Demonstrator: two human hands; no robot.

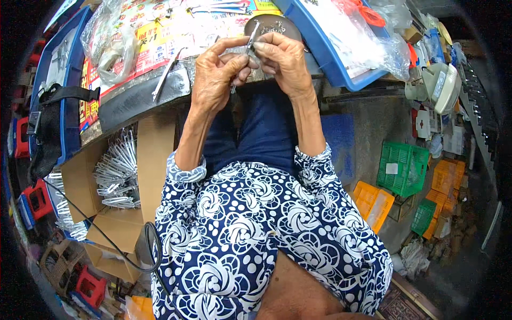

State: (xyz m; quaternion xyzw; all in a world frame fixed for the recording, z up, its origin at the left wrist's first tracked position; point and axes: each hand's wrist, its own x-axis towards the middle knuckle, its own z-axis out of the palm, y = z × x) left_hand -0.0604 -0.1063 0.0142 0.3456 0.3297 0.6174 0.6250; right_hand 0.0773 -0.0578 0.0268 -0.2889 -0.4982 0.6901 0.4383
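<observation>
My left hand [213,77] and my right hand [288,61] meet at the table's near edge. Both grip a slim silvery metal piece [253,35], tilted with its upper end pointing away from me. The fingertips cover its middle, so its exact kind is hard to make out. Just beyond my right fingers sits a round brown dish [293,30] with small metal parts in it. A similar long metal piece [166,77] lies on the table left of my hands, and several more metal pieces [221,9] lie at the far side.
Blue trays [349,82] flank the work surface, with clear plastic bags [114,53] on the left. Below left, an open cardboard box [154,154] holds many slender metal pieces [120,170]. Green [402,168] and orange crates [373,205] stand on the floor at right. A black cable [114,245] hangs at left.
</observation>
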